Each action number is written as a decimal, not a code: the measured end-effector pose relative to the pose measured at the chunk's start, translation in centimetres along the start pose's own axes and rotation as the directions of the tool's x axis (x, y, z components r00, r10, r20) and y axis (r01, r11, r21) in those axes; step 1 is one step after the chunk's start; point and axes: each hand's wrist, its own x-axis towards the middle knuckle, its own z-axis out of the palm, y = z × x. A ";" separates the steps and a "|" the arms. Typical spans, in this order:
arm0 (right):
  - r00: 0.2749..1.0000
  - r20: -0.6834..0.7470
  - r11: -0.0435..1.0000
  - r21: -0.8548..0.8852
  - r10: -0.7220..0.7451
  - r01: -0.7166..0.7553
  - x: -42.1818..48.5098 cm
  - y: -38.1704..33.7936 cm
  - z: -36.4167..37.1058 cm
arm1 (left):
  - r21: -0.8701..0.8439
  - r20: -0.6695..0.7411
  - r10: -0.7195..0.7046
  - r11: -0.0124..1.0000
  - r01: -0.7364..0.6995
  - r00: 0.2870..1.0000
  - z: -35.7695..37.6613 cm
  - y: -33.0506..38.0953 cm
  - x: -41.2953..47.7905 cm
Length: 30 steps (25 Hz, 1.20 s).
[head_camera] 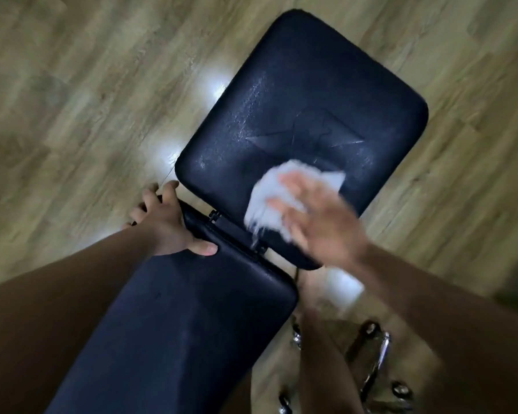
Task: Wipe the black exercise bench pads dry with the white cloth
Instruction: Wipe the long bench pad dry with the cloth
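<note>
The black bench has two pads: a squarish seat pad with an embossed star and wet streaks, and a long back pad nearer to me. My right hand, blurred by motion, presses the crumpled white cloth flat against the seat pad's near edge with its fingers spread. My left hand grips the far left corner of the back pad, thumb on top and fingers curled over the side.
Wood-look flooring surrounds the bench, with bright light glare left of the seat pad. The hinge and frame join the two pads. Chrome bench legs show at the lower right. My leg is beside them.
</note>
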 end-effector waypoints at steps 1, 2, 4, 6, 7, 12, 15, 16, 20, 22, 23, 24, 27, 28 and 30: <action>0.989 -0.081 0.991 -0.040 0.122 -0.125 2.9 2.4 -1.3 | -0.008 -0.010 0.004 1.000 -0.005 1.000 0.0 -0.1 0.1; 0.955 -0.159 0.963 -0.063 0.250 -0.262 5.8 4.8 -2.8 | -0.010 -0.018 0.006 1.000 -0.006 1.000 0.0 -0.2 0.0; 0.860 -0.262 0.887 -0.029 0.438 -0.461 10.5 7.7 -5.4 | -0.019 -0.027 0.024 1.000 -0.025 0.999 0.2 -0.2 -0.1; 0.786 -0.260 0.822 0.059 0.561 -0.567 12.0 5.9 -5.5 | -0.023 -0.028 0.034 0.999 -0.035 0.999 0.1 -0.2 -0.1; 0.786 -0.251 0.819 0.063 0.566 -0.570 11.3 3.5 -4.4 | -0.027 -0.021 0.032 0.999 -0.033 0.999 0.0 -0.3 -0.1; 0.997 -0.063 0.998 -0.045 -0.039 0.037 -0.4 -9.5 3.9 | -0.027 -0.035 0.038 0.999 -0.039 0.999 0.1 -0.4 -0.2; 0.992 -0.124 0.995 -0.090 0.022 -0.033 2.2 -3.2 1.9 | -0.038 -0.045 0.049 0.998 -0.051 0.998 0.0 -0.1 -0.3; 0.966 -0.203 0.977 -0.107 0.158 -0.182 4.6 -0.2 0.5 | -0.040 -0.039 0.045 0.998 -0.047 0.998 -0.1 -0.1 -0.3; 0.826 -0.248 0.856 0.034 0.507 -0.515 12.5 7.3 -5.8 | -0.053 -0.030 0.034 0.998 -0.035 0.999 0.1 -0.2 0.0; 0.784 -0.253 0.822 0.109 0.567 -0.559 12.7 4.6 -5.0 | -0.039 -0.013 0.021 0.999 -0.022 1.000 0.2 -0.3 0.0; 0.798 -0.266 0.838 0.098 0.541 -0.536 11.5 2.0 -3.4 | -0.027 -0.001 0.017 0.999 -0.017 1.000 0.2 -0.3 0.0; 0.843 -0.256 0.879 0.074 0.474 -0.472 9.5 -1.4 -1.6 | -0.018 0.011 0.014 1.000 -0.014 1.000 0.1 -0.3 -0.1; 0.998 -0.035 0.998 -0.022 0.049 -0.050 2.4 -8.7 1.9 | 0.012 0.018 -0.007 1.000 0.007 1.000 -0.1 -0.1 -0.3; 0.994 0.024 0.993 -0.056 -0.107 0.108 2.0 -8.1 1.8 | 0.025 0.020 -0.019 1.000 0.018 1.000 -0.1 0.0 -0.4; 0.985 0.057 0.977 -0.131 -0.160 0.166 4.9 -4.1 -0.1 | 0.039 0.027 -0.019 0.999 0.018 0.999 -0.1 0.1 -0.5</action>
